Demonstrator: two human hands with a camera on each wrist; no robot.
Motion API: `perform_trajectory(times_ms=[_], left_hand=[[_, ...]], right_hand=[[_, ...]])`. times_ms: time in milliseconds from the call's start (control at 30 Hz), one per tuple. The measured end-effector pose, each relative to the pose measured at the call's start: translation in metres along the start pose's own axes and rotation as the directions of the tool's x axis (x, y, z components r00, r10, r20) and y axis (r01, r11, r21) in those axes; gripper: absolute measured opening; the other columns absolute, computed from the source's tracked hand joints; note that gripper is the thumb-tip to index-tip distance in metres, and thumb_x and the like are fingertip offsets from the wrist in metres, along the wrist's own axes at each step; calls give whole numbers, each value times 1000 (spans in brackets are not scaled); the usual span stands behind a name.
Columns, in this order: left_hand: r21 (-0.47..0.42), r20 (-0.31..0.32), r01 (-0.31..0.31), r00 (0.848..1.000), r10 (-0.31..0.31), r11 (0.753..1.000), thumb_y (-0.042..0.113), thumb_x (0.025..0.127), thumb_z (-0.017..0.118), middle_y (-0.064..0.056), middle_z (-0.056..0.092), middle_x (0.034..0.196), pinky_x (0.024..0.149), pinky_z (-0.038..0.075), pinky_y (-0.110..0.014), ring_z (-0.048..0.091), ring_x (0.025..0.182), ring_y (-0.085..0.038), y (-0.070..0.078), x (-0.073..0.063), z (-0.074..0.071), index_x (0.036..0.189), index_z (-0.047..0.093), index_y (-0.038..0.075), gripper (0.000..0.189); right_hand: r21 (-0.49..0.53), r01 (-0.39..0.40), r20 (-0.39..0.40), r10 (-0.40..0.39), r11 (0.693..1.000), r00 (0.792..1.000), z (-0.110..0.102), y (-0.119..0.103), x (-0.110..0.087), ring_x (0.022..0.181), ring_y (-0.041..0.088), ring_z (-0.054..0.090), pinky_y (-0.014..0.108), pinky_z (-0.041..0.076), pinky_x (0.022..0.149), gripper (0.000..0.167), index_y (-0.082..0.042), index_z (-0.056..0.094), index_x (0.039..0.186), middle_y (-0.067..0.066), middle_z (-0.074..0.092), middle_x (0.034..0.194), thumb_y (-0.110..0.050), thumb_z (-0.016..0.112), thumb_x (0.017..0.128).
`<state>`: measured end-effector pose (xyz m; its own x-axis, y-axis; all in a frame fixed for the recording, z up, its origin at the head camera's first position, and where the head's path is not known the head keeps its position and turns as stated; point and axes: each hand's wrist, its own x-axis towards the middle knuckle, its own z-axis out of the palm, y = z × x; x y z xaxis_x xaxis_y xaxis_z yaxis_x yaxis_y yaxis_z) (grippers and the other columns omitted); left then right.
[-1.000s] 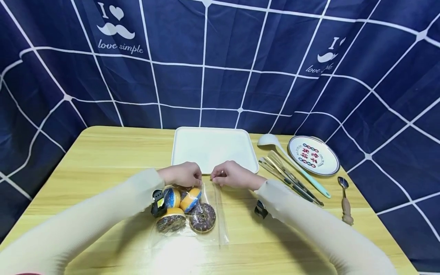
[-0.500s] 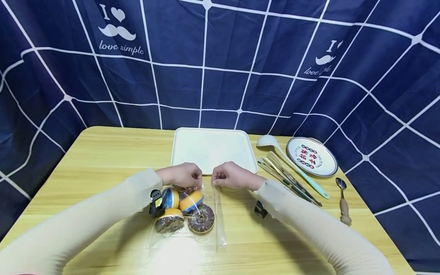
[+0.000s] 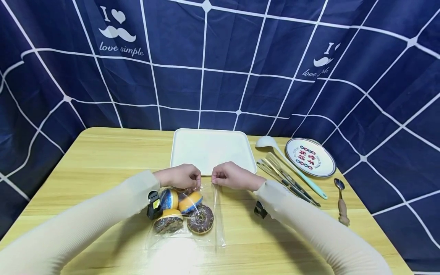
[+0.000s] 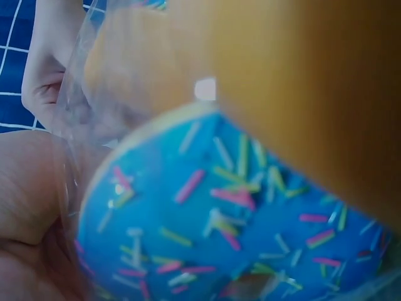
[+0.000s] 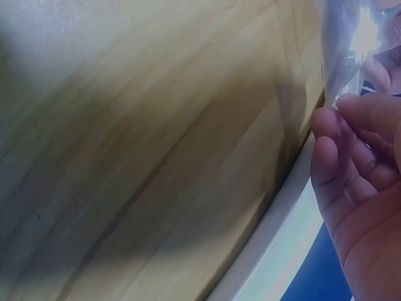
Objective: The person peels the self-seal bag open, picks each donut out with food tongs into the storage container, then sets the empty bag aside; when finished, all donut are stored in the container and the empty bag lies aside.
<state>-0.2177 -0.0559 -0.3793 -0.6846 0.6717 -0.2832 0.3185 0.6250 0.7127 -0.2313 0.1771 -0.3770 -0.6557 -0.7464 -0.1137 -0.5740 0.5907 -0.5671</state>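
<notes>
A clear plastic bag [image 3: 218,229] lies on the table, with several toy-like doughnuts inside. A chocolate doughnut with sprinkles [image 3: 200,219] faces up, and another brown-topped doughnut [image 3: 168,221] leans at its left. Two blue-iced ones sit above them; the left wrist view shows blue icing [image 4: 188,232] with coloured sprinkles close up. My left hand [image 3: 182,176] pinches the bag's far edge, left of centre. To its right, my right hand [image 3: 235,176] pinches the same edge near the corner; in the right wrist view its thumb and fingertips [image 5: 326,119] meet on the film.
Right behind my hands lies a white tray [image 3: 211,147]. On the right are a pale ladle [image 3: 295,168], metal tongs [image 3: 285,177], a printed plate [image 3: 311,157] and a spoon [image 3: 342,202] with a wooden handle. A dark blue gridded curtain [image 3: 223,57] hangs behind the table.
Both hands keep their pinch on the bag's edge. The orange-and-blue doughnut in the middle has tipped over flatter, and the bag has settled slightly. The head view has shifted a little.
</notes>
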Motion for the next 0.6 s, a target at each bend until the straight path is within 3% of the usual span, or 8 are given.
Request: perform_trajectory(times_ms=[133, 600], left_hand=[[-4, 2, -4, 1000, 4, 1000, -2, 101, 56, -5, 70, 79, 61, 46, -19, 57, 66, -8, -1, 0, 0, 92, 70, 1, 17], [-18, -10, -10, 1000, 10, 1000, 0, 104, 55, -3, 67, 79, 60, 45, -20, 55, 66, -8, -3, -5, 0, 91, 68, 2, 19]], right_hand=[[-2, 1, 11, -1, 1000, 1000, -3, -2, -2, 67, 1, 48, 16, 42, 64, 12, -4, 71, 92, 6, 70, 79, -5, 65, 102], [4, 4, -34, -4, 1000, 999, -4, 6, -16, 75, 3, 51, 21, 48, 75, 12, -5, 69, 96, 6, 70, 86, -10, 63, 105]])
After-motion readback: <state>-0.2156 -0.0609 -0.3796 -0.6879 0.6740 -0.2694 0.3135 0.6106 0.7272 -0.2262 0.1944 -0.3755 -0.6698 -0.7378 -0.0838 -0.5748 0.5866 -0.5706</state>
